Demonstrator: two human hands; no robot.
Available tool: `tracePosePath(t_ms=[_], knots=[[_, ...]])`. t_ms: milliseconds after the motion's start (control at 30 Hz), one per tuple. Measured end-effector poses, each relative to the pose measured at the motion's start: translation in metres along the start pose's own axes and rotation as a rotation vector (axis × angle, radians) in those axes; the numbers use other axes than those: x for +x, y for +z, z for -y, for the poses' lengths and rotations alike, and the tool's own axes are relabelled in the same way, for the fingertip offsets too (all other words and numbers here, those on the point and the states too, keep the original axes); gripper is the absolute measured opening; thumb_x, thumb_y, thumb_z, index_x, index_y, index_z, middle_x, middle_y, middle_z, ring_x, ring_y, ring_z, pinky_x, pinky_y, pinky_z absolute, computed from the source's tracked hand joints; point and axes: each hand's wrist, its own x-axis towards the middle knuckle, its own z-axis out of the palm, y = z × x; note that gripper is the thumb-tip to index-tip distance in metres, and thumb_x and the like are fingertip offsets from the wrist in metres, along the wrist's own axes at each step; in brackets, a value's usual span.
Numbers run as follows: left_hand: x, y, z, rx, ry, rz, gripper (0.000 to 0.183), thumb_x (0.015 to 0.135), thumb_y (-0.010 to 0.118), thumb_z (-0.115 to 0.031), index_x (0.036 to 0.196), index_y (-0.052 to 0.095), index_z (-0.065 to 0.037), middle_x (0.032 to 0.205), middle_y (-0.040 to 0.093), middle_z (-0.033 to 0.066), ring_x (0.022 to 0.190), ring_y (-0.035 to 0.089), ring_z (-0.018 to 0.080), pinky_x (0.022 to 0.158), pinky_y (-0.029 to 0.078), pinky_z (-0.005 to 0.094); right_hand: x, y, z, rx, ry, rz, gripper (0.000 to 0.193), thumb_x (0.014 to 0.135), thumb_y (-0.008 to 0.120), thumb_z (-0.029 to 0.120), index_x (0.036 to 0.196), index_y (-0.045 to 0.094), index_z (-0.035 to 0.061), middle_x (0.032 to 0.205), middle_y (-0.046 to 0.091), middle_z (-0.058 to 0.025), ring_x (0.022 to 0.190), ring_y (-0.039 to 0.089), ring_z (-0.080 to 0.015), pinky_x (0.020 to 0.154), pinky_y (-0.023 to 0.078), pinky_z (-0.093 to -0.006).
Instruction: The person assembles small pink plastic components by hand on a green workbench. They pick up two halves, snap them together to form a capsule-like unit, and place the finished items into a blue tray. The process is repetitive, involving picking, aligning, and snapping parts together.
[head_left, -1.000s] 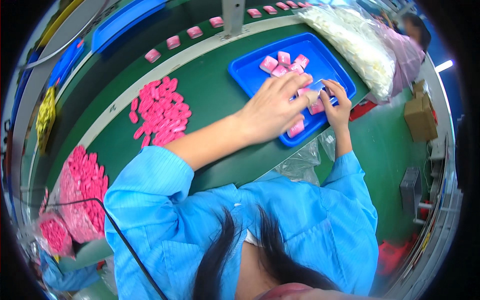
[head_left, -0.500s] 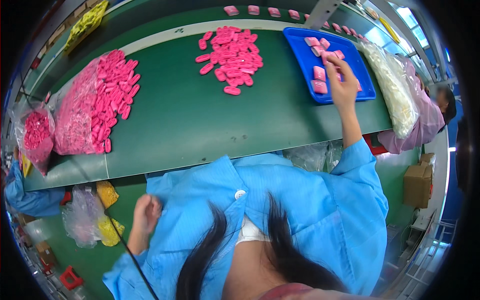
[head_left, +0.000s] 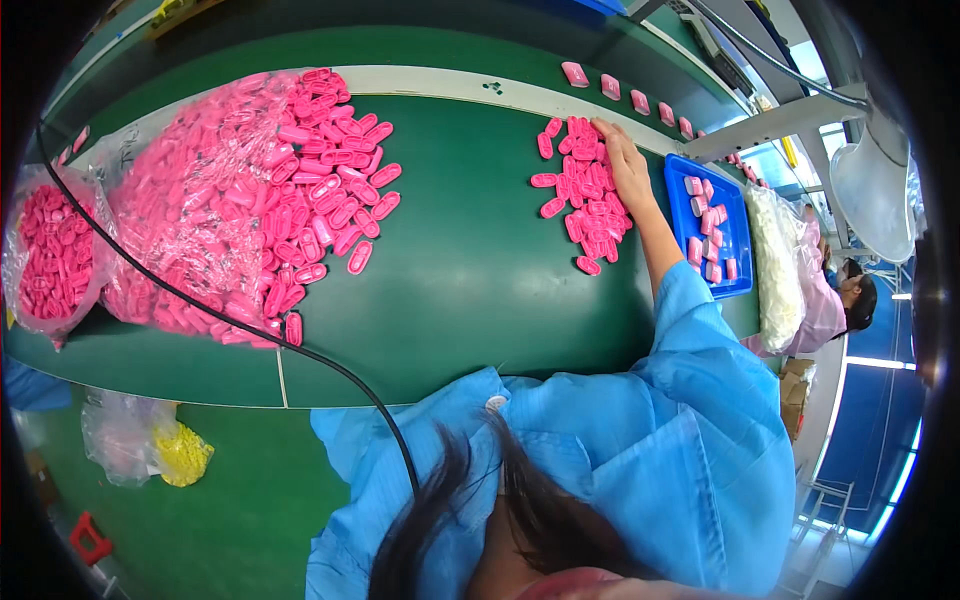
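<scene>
My right hand (head_left: 628, 170) rests along the right side of a small pile of pink oval plastic parts (head_left: 588, 200) on the green table (head_left: 480, 310). Its fingers are stretched out and lie against the pile's edge, with no part seen gripped. Just right of that hand sits a blue tray (head_left: 737, 222) with several lighter pink box-shaped pieces (head_left: 695, 250) scattered in it. My left hand is out of view. To the left, a clear bag (head_left: 190, 210) spills many more pink oval parts (head_left: 345, 190) onto the table.
A smaller bag of pink parts (head_left: 58, 245) stands at far left. A black cable (head_left: 210, 318) crosses the foreground. Pink pieces (head_left: 610, 87) line the strip beyond the table. A bag of white parts (head_left: 775, 270) lies right of the tray, near another person (head_left: 855, 300) and a white metal arm (head_left: 780, 122).
My right hand has left the tray and moved left to the pile of oval parts, its fingers now extended. My left hand has gone out of view. The whole view has shifted leftward.
</scene>
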Motion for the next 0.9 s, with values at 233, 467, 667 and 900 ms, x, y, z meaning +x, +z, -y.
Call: tracePosePath(t_ms=[233, 467, 667, 900], knots=[[0.012, -0.021, -0.008, 0.097, 0.173, -0.090, 0.022, 0.081, 0.059, -0.024, 0.092, 0.061, -0.006, 0.072, 0.059, 0.0046, 0.067, 0.057, 0.0158, 0.066, 0.045, 0.0265, 0.025, 0.040, 0.031, 0.196, -0.098, -0.017, 0.037, 0.093, 0.044, 0.033, 0.113, 0.058, 0.0049, 0.112, 0.060, -0.0125, 0.104, 0.056, -0.0235, 0.090, 0.040, -0.0300], [-0.030, -0.042, -0.133, 0.363, 1.152, -0.065, 0.017, 0.076, 0.060, -0.010, 0.092, 0.062, -0.003, 0.073, 0.060, 0.0067, 0.062, 0.058, 0.0198, 0.061, 0.046, 0.0263, -0.030, -0.021, 0.075, -0.169, -0.460, 0.183, 0.074, 0.076, 0.063, 0.047, 0.135, 0.038, 0.0103, 0.139, 0.035, -0.0143, 0.131, 0.029, -0.0321, 0.106, 0.024, -0.0418], [-0.102, 0.019, -0.389, 0.126, 1.873, -0.268, 0.027, 0.077, 0.063, -0.010, 0.103, 0.060, -0.004, 0.106, 0.059, 0.0146, 0.099, 0.055, 0.0306, 0.086, 0.042, 0.0384, -0.094, -0.012, 0.071, -0.238, -0.408, 0.245, 0.093, 0.064, 0.068, 0.058, 0.139, 0.029, 0.0205, 0.146, 0.021, -0.0127, 0.133, 0.017, -0.0406, 0.103, 0.017, -0.0608], [0.009, 0.006, -0.472, 0.718, 1.383, -0.917, 0.061, 0.084, 0.049, -0.053, 0.130, 0.044, -0.013, 0.137, 0.036, 0.0146, 0.124, 0.033, 0.0389, 0.100, 0.025, 0.0530, -0.032, -0.004, 0.091, -0.167, -0.472, 0.101, 0.064, 0.077, 0.061, 0.049, 0.129, 0.045, 0.0143, 0.138, 0.034, -0.0152, 0.128, 0.028, -0.0373, 0.102, 0.025, -0.0515]])
